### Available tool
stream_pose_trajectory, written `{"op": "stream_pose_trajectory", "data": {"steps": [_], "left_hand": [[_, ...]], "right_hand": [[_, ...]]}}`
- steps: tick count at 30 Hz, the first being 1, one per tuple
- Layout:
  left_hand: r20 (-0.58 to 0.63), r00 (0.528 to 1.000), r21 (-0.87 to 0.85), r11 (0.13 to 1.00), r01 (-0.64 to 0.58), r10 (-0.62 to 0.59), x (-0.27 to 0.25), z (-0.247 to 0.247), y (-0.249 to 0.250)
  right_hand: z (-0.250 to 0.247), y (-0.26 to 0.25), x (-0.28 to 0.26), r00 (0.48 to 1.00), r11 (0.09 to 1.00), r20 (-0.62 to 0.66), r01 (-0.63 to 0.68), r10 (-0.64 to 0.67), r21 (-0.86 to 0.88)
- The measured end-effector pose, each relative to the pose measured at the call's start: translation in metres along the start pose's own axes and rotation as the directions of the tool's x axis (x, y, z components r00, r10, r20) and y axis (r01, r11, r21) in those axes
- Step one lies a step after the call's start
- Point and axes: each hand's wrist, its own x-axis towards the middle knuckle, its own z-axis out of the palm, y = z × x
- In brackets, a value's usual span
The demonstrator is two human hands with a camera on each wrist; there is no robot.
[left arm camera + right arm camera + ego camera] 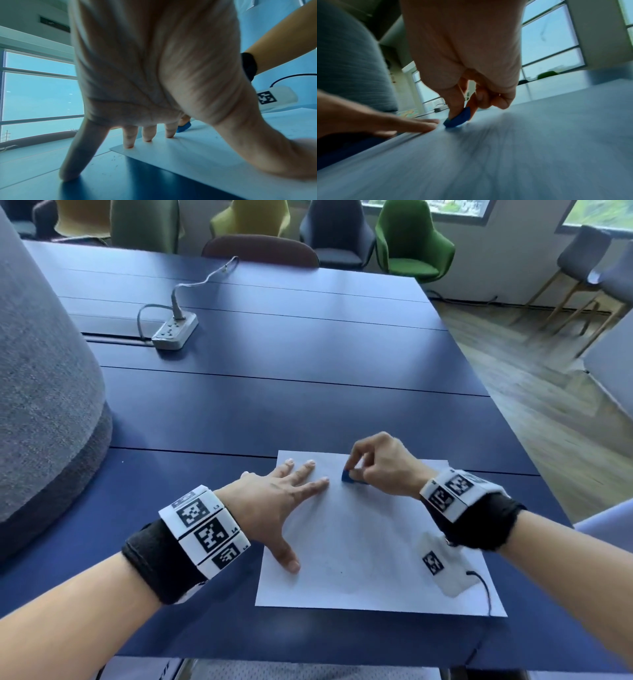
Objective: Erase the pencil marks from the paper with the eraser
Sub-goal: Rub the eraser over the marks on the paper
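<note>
Both hands are busy, so we're mid-erase as far as I can judge. From the head view, the left hand lies flat with fingers spread, pressing the left part of the paper down onto the blue bench, thumb near the paper's left edge. The right hand is curled, pinching a small blue eraser that sits on the paper's far part, just beside the left fingertips. Honestly I can't make out clear pencil marks, just a faint grey smudge and a tiny dot toward the middle. A power strip sits well away up the bench.

Left wrist view: three fingertips press on the paper near its corner, the little finger is off on the bare bench, and the eraser pokes out just behind them. Some crumbs lie around the paper's edge.

Right wrist view: thumb and finger squeeze the eraser, tilted, with its lower edge on the sheet. The paper is badly blurred here, which I read as fast rubbing.

Next move, I reckon: keep the left hand planted so the sheet doesn't wrinkle, then work toward that smudge in the middle.
</note>
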Motion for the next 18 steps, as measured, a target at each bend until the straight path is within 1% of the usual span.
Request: {"op": "stream_pose_trajectory", "data": {"steps": [2,3,4,5,7,9,11,13,14,18], "left_hand": [[0.006,1.000,-0.008,1.000,0.001,-0.001,0.000,0.000,0.000],[0.012,1.000,-0.011,1.000,0.003,-0.002,0.000,-0.001,0.001],[0.017,1.000,-0.012,1.000,0.004,-0.004,0.000,-0.001,0.001],[0.020,1.000,-0.010,1.000,0.006,-0.006,0.000,-0.002,0.002],[0.020,1.000,-0.002,1.000,0.007,-0.007,0.000,-0.002,0.002],[0.018,1.000,0.000,1.000,0.008,-0.008,0.000,-0.001,0.002],[0.016,1.000,0.003,1.000,0.011,-0.011,0.000,-0.001,0.002],[0.016,1.000,-0.002,1.000,0.011,-0.011,0.000,-0.002,0.003],[0.017,1.000,-0.008,1.000,0.011,-0.011,0.000,-0.002,0.002],[0.024,1.000,-0.007,1.000,0.005,-0.005,0.000,-0.002,0.002]], "right_hand": [[0.000,0.000,-0.011,0.986,0.999,0.169,0.019,-0.014,-0.029],[-0.002,-0.001,-0.011,0.976,0.999,0.219,0.019,-0.010,-0.042],[-0.003,-0.001,-0.007,0.976,0.999,0.216,0.019,-0.008,-0.047],[-0.003,-0.002,0.001,0.986,0.999,0.169,0.019,-0.011,-0.045],[-0.002,-0.003,0.016,0.999,1.000,0.035,-0.008,0.009,-0.013],[0.001,-0.003,0.023,0.997,0.998,-0.054,-0.046,0.048,0.037],[0.003,0.001,0.022,0.998,0.998,-0.039,-0.047,0.049,0.046],[0.001,0.002,0.018,0.998,0.999,0.038,-0.043,0.042,0.030],[0.000,0.001,0.019,0.997,0.999,0.057,-0.044,0.042,0.021],[0.001,-0.001,0.031,0.997,0.997,-0.055,-0.057,0.060,0.052]]}}
